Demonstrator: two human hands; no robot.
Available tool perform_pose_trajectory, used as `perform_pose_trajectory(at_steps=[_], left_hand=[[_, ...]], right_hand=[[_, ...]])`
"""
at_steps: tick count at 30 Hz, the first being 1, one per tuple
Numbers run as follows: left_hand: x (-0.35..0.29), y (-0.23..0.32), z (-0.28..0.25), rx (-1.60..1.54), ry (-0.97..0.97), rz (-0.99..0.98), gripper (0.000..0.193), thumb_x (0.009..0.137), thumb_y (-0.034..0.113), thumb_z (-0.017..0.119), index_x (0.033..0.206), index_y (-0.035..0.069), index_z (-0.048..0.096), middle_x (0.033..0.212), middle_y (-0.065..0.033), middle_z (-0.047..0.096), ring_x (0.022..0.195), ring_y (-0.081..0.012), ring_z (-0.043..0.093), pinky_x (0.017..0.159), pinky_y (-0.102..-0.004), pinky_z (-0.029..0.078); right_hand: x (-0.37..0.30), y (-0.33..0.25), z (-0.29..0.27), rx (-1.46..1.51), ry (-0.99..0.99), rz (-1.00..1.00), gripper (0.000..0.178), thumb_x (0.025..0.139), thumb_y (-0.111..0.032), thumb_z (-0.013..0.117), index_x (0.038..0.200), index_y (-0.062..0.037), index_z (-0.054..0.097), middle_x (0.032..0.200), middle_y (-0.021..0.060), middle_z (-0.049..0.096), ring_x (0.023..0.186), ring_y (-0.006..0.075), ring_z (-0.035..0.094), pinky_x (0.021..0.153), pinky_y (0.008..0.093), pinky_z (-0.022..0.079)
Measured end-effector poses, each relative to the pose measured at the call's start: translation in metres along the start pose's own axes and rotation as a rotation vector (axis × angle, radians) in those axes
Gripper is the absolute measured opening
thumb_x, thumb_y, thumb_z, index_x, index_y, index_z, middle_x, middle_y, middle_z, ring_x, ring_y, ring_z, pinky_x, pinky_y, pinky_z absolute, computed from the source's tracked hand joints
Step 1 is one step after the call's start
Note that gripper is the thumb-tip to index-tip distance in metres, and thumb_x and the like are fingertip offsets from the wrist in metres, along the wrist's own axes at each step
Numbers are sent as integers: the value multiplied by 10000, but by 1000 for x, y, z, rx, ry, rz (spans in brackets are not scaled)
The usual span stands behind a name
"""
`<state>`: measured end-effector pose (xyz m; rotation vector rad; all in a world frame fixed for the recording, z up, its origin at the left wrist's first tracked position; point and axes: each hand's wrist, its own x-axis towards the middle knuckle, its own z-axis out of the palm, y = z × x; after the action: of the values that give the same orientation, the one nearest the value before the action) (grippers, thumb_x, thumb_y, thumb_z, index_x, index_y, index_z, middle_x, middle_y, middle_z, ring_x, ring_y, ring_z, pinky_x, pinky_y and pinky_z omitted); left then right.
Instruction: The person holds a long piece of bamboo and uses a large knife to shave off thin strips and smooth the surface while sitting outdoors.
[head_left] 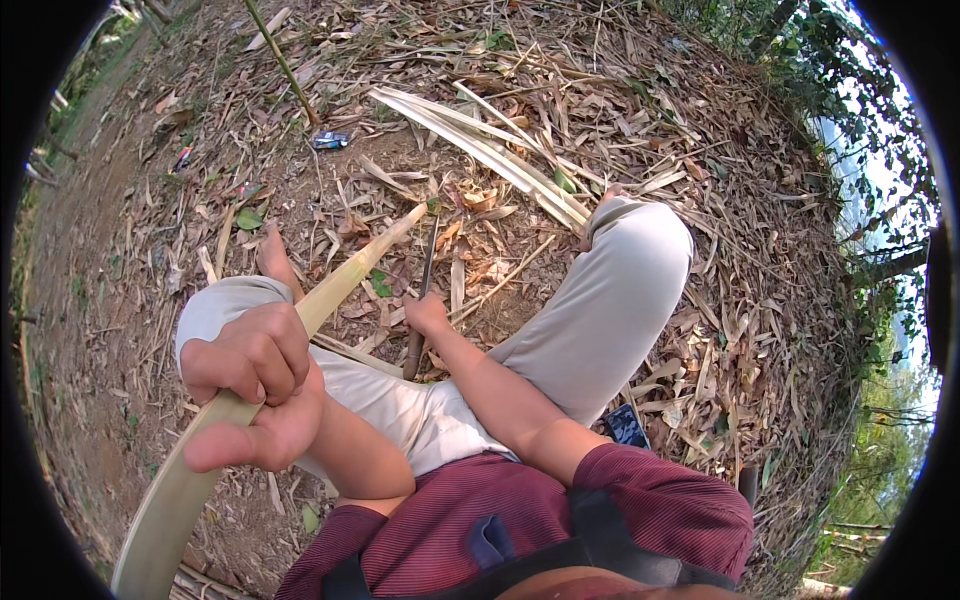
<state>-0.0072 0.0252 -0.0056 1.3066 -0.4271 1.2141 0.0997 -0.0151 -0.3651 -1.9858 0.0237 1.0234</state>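
Observation:
My left hand [262,365] is closed around a long, pale green-yellow strip of split bamboo [345,278], with its thumb lying along the near part. The strip slants from the lower left, past my left knee, to a narrow far end above the ground between my feet. In my right hand [428,313] is a knife, gripped near the middle; its dark handle [413,355] points back to my lap. The knife's narrow blade [430,258] runs forward, its tip close to the strip's far end. Whether blade and strip touch, I cannot tell.
Several pale split strips [480,150] lie beyond my right foot. Dry leaves [740,250] cover the ground. A small blue packet [330,140] lies near a thin green stem [285,65]. Beside my right hip is a dark blue patterned flat object [627,427].

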Motion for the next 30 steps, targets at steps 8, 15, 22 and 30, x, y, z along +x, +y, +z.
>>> perform_pose_trajectory(at_steps=[8,15,22,30], left_hand=[[1,-3,5,-37,45,35,616,951,689,377,750,108,348,457,57,265,367,-52,224,419,-202,157],[-2,53,-18,-112,174,49,535,998,604,379,767,124,330,471,35,262,405,-73,217,469,-229,192],[-19,84,-42,-130,279,70,462,1030,505,393,780,121,330,508,12,241,443,-98,225,488,-246,207],[-52,89,-67,58,789,61,499,1011,567,351,719,161,363,447,27,219,372,-91,198,377,-264,206]], right_hand=[[-7,-6,-7,279,137,-20,417,836,-337,666,920,72,662,851,222,704,816,350,700,764,413,548],[-66,-75,-52,1307,-335,104,362,929,-384,611,918,-28,546,665,6,474,492,92,432,472,274,438],[-121,-117,-100,1487,-521,-163,414,954,-500,473,951,-88,522,724,37,541,480,79,420,478,272,404],[-129,-117,-115,1632,-490,-263,224,927,-278,450,894,-82,553,706,35,536,498,94,415,484,290,405]])
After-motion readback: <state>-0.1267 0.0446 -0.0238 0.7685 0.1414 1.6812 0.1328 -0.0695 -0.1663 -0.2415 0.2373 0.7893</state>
